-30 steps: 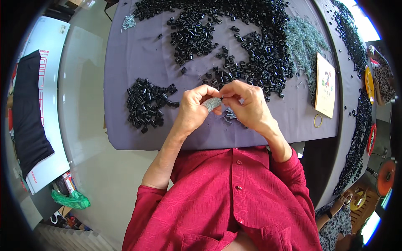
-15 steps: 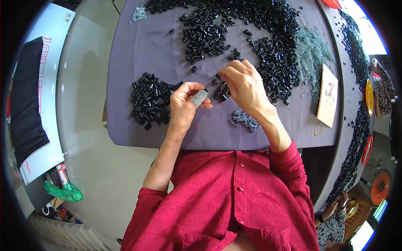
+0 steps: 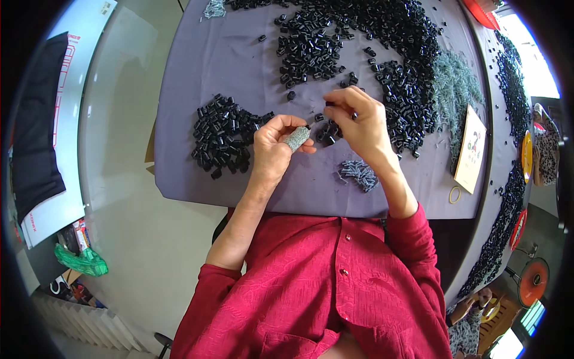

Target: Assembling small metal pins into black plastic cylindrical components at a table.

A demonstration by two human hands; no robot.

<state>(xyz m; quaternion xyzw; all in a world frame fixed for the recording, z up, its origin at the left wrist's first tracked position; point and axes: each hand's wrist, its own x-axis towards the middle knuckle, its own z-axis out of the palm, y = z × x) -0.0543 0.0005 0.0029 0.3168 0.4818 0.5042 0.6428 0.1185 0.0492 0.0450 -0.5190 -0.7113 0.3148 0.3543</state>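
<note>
a single head-worn fisheye view looks steeply down, close over the purple-clothed table (image 3: 227,54).

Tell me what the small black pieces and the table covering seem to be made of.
Black pieces: probably moulded plastic, short tubes or caps with faint glints; too small to be sure. Table covering: likely cloth, matte purple-grey, draped over the table edge without shine.

Desk (image 3: 203,48) w/ purple cloth. Card (image 3: 470,149), pale yellow, lies near right edge; yellow rubber band (image 3: 455,194) just below it. Grey-green wire heap (image 3: 454,90) above card, touching the big black heap. Small grey clump (image 3: 214,8) at top. Left, on floor: green plastic bag (image 3: 81,261), white board (image 3: 57,119) w/ dark cloth (image 3: 33,149) over it. Far right: orange discs (image 3: 532,281), partly cut off.
</note>
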